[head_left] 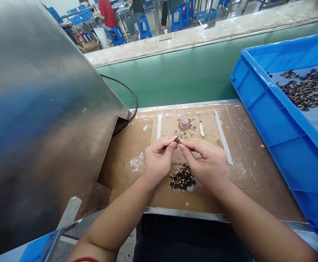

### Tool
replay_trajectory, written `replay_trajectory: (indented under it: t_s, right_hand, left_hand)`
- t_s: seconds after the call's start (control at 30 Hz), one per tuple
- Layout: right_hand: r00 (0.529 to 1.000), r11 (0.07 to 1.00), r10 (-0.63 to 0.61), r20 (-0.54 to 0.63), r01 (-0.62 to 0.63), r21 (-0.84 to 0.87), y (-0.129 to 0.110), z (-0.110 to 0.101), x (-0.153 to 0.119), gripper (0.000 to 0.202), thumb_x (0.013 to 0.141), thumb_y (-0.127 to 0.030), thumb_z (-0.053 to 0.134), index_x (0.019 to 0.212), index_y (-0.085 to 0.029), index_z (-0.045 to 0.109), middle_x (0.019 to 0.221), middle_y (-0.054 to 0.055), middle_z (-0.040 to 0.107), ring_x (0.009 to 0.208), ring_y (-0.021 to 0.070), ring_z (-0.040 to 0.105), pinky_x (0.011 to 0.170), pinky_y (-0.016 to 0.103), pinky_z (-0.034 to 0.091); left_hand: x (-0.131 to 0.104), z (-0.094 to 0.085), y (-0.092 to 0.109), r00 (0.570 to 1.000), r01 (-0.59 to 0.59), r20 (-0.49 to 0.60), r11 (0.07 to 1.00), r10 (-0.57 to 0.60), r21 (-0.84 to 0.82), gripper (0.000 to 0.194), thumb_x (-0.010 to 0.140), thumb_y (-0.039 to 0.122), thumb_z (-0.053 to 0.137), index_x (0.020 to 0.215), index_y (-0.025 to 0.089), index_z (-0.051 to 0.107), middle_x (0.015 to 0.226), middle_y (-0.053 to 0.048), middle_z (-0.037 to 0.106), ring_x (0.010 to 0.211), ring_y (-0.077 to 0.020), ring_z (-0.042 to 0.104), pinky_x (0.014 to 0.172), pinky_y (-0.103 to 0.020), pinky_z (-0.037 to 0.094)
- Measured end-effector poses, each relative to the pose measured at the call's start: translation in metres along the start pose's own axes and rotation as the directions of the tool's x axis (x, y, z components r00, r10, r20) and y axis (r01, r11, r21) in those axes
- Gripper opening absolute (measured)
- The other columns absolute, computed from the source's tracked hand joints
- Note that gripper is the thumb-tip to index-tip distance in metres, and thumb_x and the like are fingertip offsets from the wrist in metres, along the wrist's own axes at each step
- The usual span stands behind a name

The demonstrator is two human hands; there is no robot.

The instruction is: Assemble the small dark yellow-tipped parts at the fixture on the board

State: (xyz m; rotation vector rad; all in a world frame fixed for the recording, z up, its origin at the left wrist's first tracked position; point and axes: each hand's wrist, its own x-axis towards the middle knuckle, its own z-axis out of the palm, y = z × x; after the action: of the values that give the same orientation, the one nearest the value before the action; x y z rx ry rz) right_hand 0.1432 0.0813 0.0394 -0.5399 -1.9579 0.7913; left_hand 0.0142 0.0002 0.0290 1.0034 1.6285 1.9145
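Note:
Over the cardboard (164, 127), my left hand (160, 156) and my right hand (206, 160) meet fingertip to fingertip. Both pinch one small dark part (177, 140) between thumb and forefinger; its exact kind is too small to make out. Just below the hands lies a pile of small black-and-yellow parts (183, 178), partly covered by my right hand. Beyond the fingers stands a small clear cup (185, 123) on a wet brown stain. To its right rests a small knife with a white handle (201, 130).
A large blue bin (273, 109) at the right holds many black-and-yellow parts (309, 87) on a pale sheet. A big metal housing (52, 120) fills the left, with a black cable (135, 100) beside it. Behind runs a green wall with a ledge (186, 38). People sit farther back.

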Motion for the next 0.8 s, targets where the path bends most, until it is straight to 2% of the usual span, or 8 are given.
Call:
replay_trajectory:
  t_s: [0.13,0.27,0.37,0.6,0.8]
  right_hand:
    - [1.000,1.000,0.003,0.021,-0.002,-0.021,-0.001,-0.002,0.000,0.016,0.096,-0.018,0.066,0.106,-0.026,0.076,0.104,0.001,0.080,0.094,0.0176,0.075,0.085,0.034,0.063]
    - [1.000,1.000,0.004,0.021,-0.004,-0.026,-0.001,-0.004,0.001,0.016,0.097,-0.019,0.065,0.106,-0.026,0.076,0.103,0.001,0.080,0.092,0.0178,0.075,0.084,0.034,0.063]
    - [1.000,0.999,0.008,0.016,-0.008,-0.039,0.000,-0.006,0.003,0.016,0.097,-0.020,0.066,0.107,-0.027,0.076,0.101,0.000,0.080,0.090,0.0174,0.075,0.082,0.033,0.063]
    - [0.998,0.993,-0.031,0.062,0.037,-0.108,0.008,-0.007,0.006,0.023,0.101,-0.021,0.058,0.115,-0.029,0.074,0.104,0.001,0.078,0.092,0.0185,0.074,0.082,0.034,0.062]
    - [0.993,0.981,-0.064,0.102,0.082,-0.176,0.011,-0.009,0.007,0.028,0.103,-0.018,0.053,0.124,-0.024,0.071,0.104,0.004,0.077,0.090,0.0180,0.071,0.078,0.032,0.059]
  left_hand:
    - [-0.002,-0.001,-0.001,0.995,-0.097,0.019,0.991,0.095,0.097,0.012,0.089,0.026,0.075,0.098,0.028,0.082,0.106,-0.007,0.078,0.101,-0.0208,0.072,0.096,-0.037,0.057]
    - [-0.003,0.000,-0.002,0.996,-0.090,0.015,0.990,0.089,0.110,0.013,0.088,0.027,0.075,0.099,0.027,0.082,0.107,-0.008,0.078,0.102,-0.0215,0.071,0.097,-0.037,0.057]
    - [-0.003,0.003,-0.001,0.999,-0.044,0.018,0.997,0.043,0.058,0.013,0.088,0.028,0.075,0.099,0.026,0.082,0.106,-0.008,0.078,0.097,-0.0199,0.071,0.093,-0.034,0.057]
    - [-0.001,0.006,0.001,0.986,0.156,0.059,0.987,-0.155,-0.022,0.019,0.086,0.034,0.078,0.100,0.022,0.082,0.091,-0.007,0.078,0.081,-0.0165,0.068,0.081,-0.030,0.057]
    - [-0.001,0.007,-0.002,0.972,0.226,0.072,0.974,-0.223,-0.035,0.020,0.085,0.035,0.079,0.097,0.019,0.081,0.091,-0.009,0.079,0.078,-0.0157,0.069,0.079,-0.029,0.057]
